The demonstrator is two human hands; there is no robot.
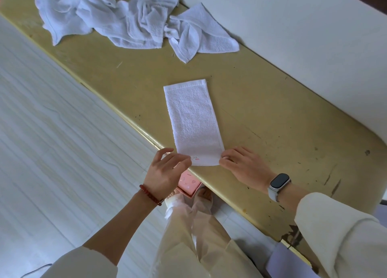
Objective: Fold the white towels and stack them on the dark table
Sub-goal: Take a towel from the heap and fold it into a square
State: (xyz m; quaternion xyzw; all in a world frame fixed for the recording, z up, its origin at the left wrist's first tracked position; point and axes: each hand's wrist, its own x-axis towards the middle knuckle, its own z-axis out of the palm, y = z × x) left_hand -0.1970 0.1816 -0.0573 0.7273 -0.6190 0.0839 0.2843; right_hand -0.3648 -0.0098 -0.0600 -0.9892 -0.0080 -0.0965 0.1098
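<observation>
1. Nearest to me I see cream sleeves, pale trousers and sandalled feet over the pale wood-grain floor, with a small pink box under the table edge.
2. My left hand, red bead bracelet at the wrist, hovers at the near left corner of the long white folded terry towel; fingers loosely curled, whether they pinch the cloth I cannot tell.
3. My right hand, grey smartwatch on the wrist, lies with fingers spread flat, tips touching the towel's near right corner.
4. The folded towel lies flat on the scuffed olive-yellow table, running away from me.
5. Farther off, a crumpled heap of white towels lies on the same table, well apart.
6. A white wall runs along the table's far side.
</observation>
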